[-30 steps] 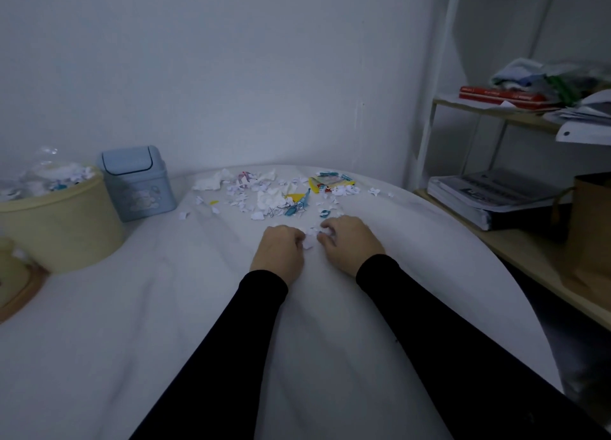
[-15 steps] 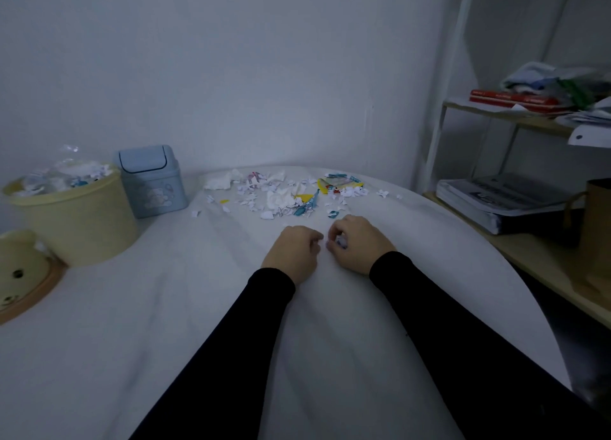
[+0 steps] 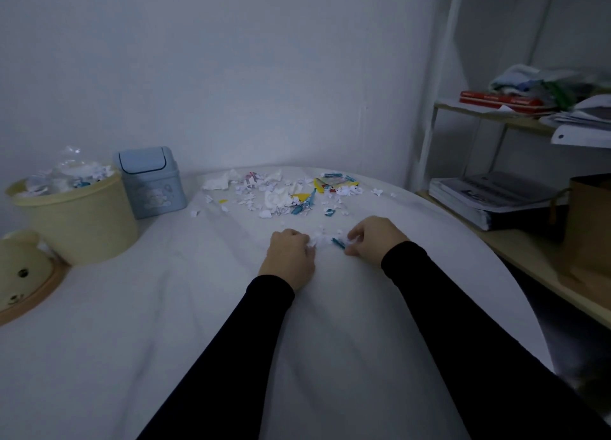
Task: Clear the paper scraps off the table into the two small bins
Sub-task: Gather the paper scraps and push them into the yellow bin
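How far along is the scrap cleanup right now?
Partly done: the yellow bin already holds scraps. In hand: left hand and right hand gather a small pile. Left: the main scatter near the wall; the blue bin has its lid closed.

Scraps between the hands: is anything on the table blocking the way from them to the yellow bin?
Nothing visible does. From the scraps between the left hand and right hand, bare tablecloth runs to the yellow bin.

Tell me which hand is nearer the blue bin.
Left. The left hand lies on the table right of the blue bin and nearer the camera; the right hand is farther right, beyond the left.
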### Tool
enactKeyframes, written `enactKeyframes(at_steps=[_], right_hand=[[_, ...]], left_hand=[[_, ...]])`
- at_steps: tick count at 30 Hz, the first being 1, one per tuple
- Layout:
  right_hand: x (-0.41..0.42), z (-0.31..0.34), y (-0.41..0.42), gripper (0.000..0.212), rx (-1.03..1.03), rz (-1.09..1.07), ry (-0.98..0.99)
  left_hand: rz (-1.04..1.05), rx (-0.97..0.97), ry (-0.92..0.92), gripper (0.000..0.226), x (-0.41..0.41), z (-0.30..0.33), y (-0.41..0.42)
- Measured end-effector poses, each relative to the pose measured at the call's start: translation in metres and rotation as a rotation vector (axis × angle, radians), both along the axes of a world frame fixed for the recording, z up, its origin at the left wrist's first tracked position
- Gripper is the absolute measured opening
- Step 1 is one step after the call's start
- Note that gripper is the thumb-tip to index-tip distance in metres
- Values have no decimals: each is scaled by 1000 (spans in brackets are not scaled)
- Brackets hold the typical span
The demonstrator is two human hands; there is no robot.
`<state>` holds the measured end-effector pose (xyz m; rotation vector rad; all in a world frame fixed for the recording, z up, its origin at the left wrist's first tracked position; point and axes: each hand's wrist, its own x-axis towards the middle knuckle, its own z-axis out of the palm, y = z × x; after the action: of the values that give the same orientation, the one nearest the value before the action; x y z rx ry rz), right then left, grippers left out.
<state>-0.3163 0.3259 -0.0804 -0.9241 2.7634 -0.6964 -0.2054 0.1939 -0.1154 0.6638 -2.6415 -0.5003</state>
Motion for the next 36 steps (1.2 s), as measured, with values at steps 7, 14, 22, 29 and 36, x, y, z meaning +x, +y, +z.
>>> enactKeyframes(at_steps=[7,14,22,29,36], right_hand=[[-8,-2,-13,60,-155,90,-38],[-7,7,-47,43,138,368,151],[-7,-7,-54,25,-72,226,38],[0,-13,-55,23,-122,124,43],[24,-10,-39,13,-679,-54,-18]], left_hand=[[-137,24,26,46,-8,8,-1],[-168,-67,-40,25,-25,17,-6],[-23,1,48,28,-23,20,-14],[42,32,110,23,3,15,-22],[160,262,454,13,46,13,-29]])
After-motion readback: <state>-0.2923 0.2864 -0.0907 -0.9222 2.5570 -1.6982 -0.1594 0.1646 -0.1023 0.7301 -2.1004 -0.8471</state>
